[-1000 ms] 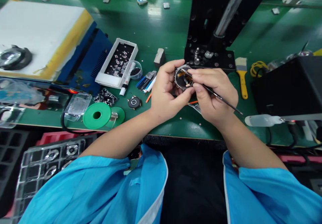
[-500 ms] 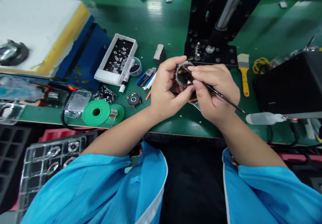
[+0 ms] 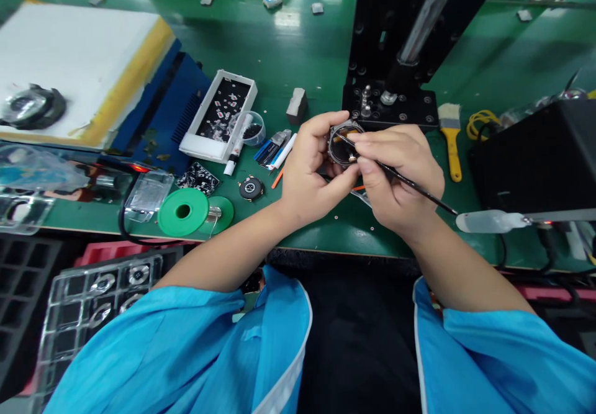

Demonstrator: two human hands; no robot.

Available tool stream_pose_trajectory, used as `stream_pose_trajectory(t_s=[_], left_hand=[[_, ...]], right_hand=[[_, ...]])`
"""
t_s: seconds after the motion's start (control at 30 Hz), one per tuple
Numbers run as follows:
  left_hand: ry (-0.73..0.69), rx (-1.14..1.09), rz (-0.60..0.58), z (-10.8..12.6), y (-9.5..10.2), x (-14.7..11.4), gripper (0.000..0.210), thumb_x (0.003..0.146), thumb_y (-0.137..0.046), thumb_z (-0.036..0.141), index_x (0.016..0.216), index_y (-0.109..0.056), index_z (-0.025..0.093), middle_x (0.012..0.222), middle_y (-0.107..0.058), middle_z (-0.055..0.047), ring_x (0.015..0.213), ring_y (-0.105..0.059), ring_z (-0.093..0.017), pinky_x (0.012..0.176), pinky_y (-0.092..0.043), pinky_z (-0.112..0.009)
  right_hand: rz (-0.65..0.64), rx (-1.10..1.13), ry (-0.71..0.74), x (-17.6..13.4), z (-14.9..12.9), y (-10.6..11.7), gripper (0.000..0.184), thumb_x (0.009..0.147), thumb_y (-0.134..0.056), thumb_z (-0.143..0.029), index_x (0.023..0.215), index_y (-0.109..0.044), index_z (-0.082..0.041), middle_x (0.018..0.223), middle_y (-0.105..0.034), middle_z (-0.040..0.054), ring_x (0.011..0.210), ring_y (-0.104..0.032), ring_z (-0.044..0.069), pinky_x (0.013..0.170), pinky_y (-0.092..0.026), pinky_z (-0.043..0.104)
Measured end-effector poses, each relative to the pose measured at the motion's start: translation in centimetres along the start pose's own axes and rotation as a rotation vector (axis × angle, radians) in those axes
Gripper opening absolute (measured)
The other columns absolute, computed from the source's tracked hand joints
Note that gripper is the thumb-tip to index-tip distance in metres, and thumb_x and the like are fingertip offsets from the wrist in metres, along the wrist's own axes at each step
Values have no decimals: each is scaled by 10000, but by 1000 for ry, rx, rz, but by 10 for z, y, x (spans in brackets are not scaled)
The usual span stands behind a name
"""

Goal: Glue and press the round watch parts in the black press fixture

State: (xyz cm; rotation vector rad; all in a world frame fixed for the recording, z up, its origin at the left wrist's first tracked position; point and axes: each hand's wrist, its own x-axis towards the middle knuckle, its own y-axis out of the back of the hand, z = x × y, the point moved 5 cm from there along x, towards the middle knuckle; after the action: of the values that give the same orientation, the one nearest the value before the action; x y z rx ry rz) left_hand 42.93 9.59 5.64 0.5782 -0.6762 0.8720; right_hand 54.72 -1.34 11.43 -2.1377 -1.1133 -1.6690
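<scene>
My left hand [image 3: 310,169] grips a round watch case [image 3: 342,148] by its rim, fingers behind and thumb along the near edge. Its dark inside faces up, with a small orange-brown patch near the top. Pinched in my right hand [image 3: 403,175] is a thin black rod-like tool, perhaps tweezers [image 3: 414,185]; its tip reaches into the case and its back end points down right. Part of the case is covered by my right fingers. Below my hands an orange strip and a clear piece partly show. A round black watch back [image 3: 251,187] lies left of my left wrist.
A black press stand [image 3: 391,108] rises behind my hands. To the left are a white tray of small parts [image 3: 193,143], a clear cup [image 3: 259,130], a marker [image 3: 233,161], a grey block [image 3: 297,106] and a green solder spool [image 3: 167,212]. A yellow brush [image 3: 451,147] lies right.
The view has shifted slightly, so the bench appears a little lower and further right. The tool's tip sits slightly differently inside the case; both holds are the same.
</scene>
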Motion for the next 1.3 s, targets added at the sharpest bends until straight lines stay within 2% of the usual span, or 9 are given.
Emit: stream_pose_trajectory(t_s=[0.33, 0.53, 0.73, 0.93, 1.1, 1.3], left_hand=[[38, -12, 21, -2, 0, -2, 737, 1030, -726, 727, 1601, -473, 336, 1349, -586, -97, 1303, -709, -311, 1080, -682, -456], [6, 16, 8, 1, 1, 0, 718, 1028, -746, 697, 1591, -465, 350, 1381, -586, -95, 1333, -694, -312, 1052, -692, -456], [26, 11, -9, 1, 0, -1, 729, 1034, -727, 699, 1607, -435, 356, 1368, -583, -94, 1322, -693, -307, 1042, -688, -450], [22, -57, 10, -3, -2, -4, 772, 1017, -789, 660, 1612, -408, 349, 1340, -606, -80, 1130, -733, -233, 893, -685, -351], [91, -101, 6, -2, -7, -7, 806, 1005, -815, 655, 1605, -404, 307, 1335, -626, -86, 965, -721, -175, 718, -630, -263], [262, -214, -58, 0, -13, -6, 866, 981, -830, 656, 1634, -410, 275, 1289, -650, -97, 821, -673, -151, 654, -619, -300]], right_hand=[[-5, 8, 15, 0, 0, -1, 247, 1019, -716, -130, 1214, -776, -268, 1199, -869, 22, 1073, -845, 216, 932, -701, 411], [21, -60, -19, 0, 2, 3, 206, 1042, -688, -157, 1190, -759, -280, 1195, -868, 11, 1089, -846, 224, 951, -698, 440], [16, -102, 6, -1, 3, 1, 166, 1070, -669, -218, 1200, -746, -288, 1200, -862, -1, 1062, -846, 227, 927, -706, 464], [79, -103, -36, -3, 7, 5, 212, 1057, -680, -190, 1222, -771, -287, 1160, -865, 6, 1068, -835, 230, 952, -688, 448], [52, -69, -80, -2, 6, 9, 217, 1036, -701, -204, 1216, -797, -278, 1157, -872, 31, 1073, -850, 257, 961, -687, 447], [149, -85, -40, -6, 15, 9, 270, 871, -796, -224, 1132, -842, -276, 1052, -885, 75, 944, -866, 303, 825, -662, 452]])
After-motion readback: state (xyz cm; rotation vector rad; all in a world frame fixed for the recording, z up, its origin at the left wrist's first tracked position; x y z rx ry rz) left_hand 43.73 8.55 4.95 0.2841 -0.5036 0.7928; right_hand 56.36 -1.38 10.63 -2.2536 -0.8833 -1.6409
